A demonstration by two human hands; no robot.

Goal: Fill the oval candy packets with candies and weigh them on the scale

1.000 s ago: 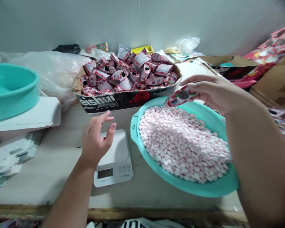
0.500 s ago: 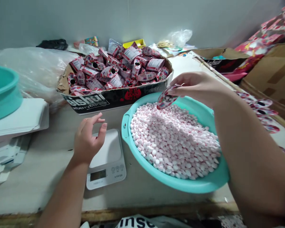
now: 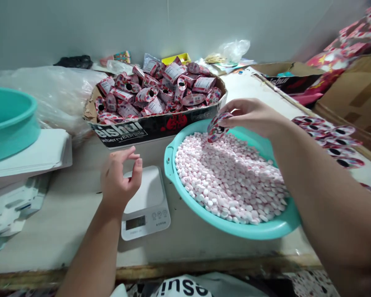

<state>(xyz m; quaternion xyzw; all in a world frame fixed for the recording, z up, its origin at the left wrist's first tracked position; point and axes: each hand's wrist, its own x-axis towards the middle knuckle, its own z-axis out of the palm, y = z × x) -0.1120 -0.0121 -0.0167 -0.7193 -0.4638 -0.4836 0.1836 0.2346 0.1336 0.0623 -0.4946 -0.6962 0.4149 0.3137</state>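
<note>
My right hand (image 3: 250, 117) grips a small red-and-white printed candy box (image 3: 217, 128) by its upper end. The box is tilted, its lower end close over the pale pink tablets (image 3: 228, 181) heaped in a turquoise basin (image 3: 170, 165). Something pale shows at its round opening. Over the left side of a white kitchen scale (image 3: 146, 225) hovers my left hand (image 3: 122, 175), fingers loosely bent, thumb apart, holding nothing. The scale's pan (image 3: 151, 185) bears no object, and its display looks like 0.0.
Behind the basin, a black carton (image 3: 160, 128) is heaped with similar boxes. More boxes with dark round openings (image 3: 340, 142) lie at right. A second turquoise basin (image 3: 12, 123) sits on stacked white card (image 3: 49, 150) at left, near clear plastic sheeting (image 3: 64, 90).
The whole view has shifted a little, so the table's things appear further right. My right hand still holds the candy box over the tablets; my left hand stays by the scale.
</note>
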